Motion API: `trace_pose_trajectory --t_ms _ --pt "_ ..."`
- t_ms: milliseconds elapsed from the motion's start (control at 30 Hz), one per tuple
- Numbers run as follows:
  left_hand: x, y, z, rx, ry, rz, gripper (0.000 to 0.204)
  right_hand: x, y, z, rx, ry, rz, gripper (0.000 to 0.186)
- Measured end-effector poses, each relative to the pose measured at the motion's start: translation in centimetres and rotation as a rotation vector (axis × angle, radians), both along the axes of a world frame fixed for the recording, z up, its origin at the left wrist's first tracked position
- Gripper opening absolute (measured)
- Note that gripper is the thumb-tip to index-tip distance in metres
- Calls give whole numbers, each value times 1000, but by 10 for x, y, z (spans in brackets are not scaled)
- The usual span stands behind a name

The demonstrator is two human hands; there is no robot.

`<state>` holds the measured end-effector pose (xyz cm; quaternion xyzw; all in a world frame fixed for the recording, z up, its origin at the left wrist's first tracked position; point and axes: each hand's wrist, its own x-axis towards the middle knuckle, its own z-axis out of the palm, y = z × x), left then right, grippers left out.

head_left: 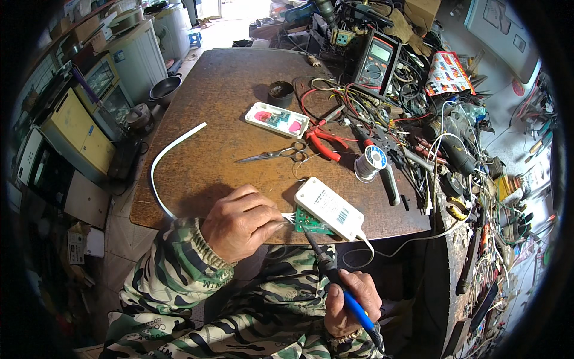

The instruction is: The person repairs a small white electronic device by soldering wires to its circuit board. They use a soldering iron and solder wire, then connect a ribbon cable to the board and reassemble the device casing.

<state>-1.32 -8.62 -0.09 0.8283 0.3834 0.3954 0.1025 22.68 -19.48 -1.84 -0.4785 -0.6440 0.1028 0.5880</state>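
My left hand point(242, 218), fingers pinched on a thin wire point(288, 222), rests at the near edge of the brown wooden table point(179, 167), beside a green circuit board point(308, 224). My right hand point(353, 305) grips a blue-and-black soldering iron point(360, 314), its tip on or very close to the board. White wires run from the board toward my left hand. A white plastic housing point(327, 206) with a barcode label and cable lies partly over the board. A long white cable point(154, 173) curves out from beside my left hand.
Scissors point(269, 154), red pliers point(323, 143), a solder spool point(369, 164), an open white case point(277, 119) and a dark pot point(280, 93) lie farther back. A multimeter point(373, 63) and tangled cables and tools point(436, 155) crowd the right side. Appliances point(95, 131) and a pan point(164, 88) stand left.
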Motion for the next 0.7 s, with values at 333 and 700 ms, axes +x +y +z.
trace_pose_trajectory --t_ms 333,700 --pt "0 -1 0 -6 20 11 18 0 0 -1 -35 3 27 29" --pt "0 0 0 -15 13 2 19 2 -1 -5 -19 -33 45 30"
